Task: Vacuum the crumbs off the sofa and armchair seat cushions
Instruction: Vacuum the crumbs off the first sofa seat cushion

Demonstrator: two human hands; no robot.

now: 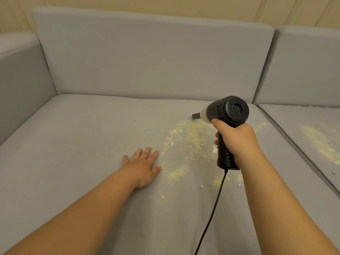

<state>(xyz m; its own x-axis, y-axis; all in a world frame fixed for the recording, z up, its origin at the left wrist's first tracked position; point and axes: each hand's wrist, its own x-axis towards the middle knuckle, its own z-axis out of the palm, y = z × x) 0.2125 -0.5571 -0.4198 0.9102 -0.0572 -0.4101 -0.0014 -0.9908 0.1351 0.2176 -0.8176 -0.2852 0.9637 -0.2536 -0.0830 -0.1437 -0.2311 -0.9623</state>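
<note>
Right hand grips the black corded handheld vacuum by its handle, nozzle at the far edge of the yellowish crumb scatter on the grey fabric sofa seat cushion. Left hand lies flat w/ fingers spread, just beside crumbs. Best approach imo: nozzle low, slow overlapping passes toward you, left hand keeping fabric taut.

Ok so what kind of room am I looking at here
Most likely a home living room. A grey fabric sofa with square seat and back cushions fills the view against a cream wall, yellow crumbs lie scattered on the seat, and the right hand grips a black corded handheld vacuum.
</note>
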